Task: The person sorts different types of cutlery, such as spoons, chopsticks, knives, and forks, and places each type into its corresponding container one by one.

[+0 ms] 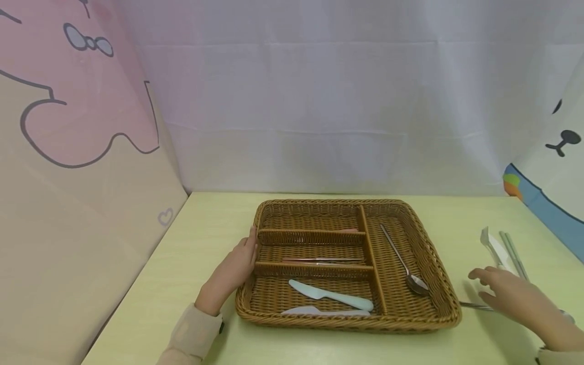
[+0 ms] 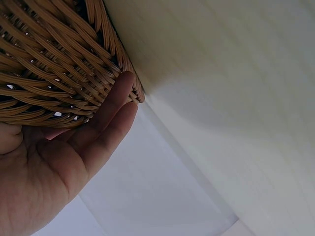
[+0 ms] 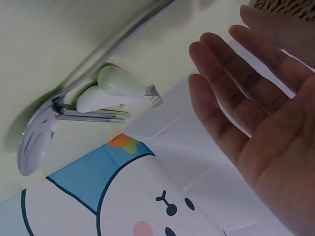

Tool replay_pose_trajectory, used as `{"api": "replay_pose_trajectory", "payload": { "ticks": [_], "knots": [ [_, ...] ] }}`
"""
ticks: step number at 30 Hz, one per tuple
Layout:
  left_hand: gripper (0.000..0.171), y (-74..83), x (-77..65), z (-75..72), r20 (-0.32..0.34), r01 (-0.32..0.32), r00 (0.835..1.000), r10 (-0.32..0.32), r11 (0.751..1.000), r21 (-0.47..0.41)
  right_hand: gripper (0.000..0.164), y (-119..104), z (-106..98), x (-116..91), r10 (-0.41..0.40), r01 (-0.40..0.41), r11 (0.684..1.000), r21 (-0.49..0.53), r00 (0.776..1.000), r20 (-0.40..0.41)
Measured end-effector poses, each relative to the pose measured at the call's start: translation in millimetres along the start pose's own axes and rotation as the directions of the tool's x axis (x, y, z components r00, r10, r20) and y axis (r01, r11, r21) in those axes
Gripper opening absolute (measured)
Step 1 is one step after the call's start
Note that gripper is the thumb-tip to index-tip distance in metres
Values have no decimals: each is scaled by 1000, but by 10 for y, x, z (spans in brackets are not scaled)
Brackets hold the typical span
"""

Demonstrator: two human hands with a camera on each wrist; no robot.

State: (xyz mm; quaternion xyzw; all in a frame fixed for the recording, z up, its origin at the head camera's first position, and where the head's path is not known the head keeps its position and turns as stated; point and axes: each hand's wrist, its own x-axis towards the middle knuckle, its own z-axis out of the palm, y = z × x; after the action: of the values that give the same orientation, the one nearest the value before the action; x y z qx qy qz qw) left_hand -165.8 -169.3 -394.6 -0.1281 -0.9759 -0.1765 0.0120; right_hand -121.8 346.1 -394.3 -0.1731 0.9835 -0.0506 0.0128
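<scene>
A brown wicker basket [image 1: 360, 202] with divided compartments stands on the table. At its left side my left hand [image 1: 237, 261] grips the rim, with fingers along the outer wall [image 2: 54, 73]. Beyond the basket's right side my right hand [image 1: 515, 296] hovers with fingers loosely extended, holding nothing. Below it lies a metal spoon [image 3: 37, 140], partly hidden in the head view. A fork with a pale green handle [image 3: 120, 81], another white-handled utensil [image 3: 91, 100] and green chopsticks with metal ends [image 3: 93, 116] lie close by.
Inside the basket, the right compartment holds a metal spoon [image 1: 416, 284]. The front compartment has a mint knife [image 1: 328, 295] and a whitish knife [image 1: 324, 312]; pink chopsticks [image 1: 319, 260] lie in the middle one. A pink item [image 1: 350, 230] shows at the back. Printed curtains [image 1: 296, 101] surround the table.
</scene>
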Motion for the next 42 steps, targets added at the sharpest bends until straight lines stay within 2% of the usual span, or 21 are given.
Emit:
{"api": "replay_pose_trajectory", "payload": {
  "ticks": [9,15,34,42],
  "knots": [
    [53,-2,20,-1,17,10,1000,-10,1000,1,22,170,59,-82,19,-25,998,57,993,115],
    [54,-2,39,-3,33,24,999,-23,1000,-13,18,256,93,-123,35,-40,999,35,990,134],
    [54,-12,40,-1,34,24,999,-23,999,-26,31,276,177,-192,63,-64,998,6,991,114],
    [54,-13,26,6,25,17,1000,-17,1000,-25,36,241,206,-227,83,-83,996,-17,996,34]
  ]
}}
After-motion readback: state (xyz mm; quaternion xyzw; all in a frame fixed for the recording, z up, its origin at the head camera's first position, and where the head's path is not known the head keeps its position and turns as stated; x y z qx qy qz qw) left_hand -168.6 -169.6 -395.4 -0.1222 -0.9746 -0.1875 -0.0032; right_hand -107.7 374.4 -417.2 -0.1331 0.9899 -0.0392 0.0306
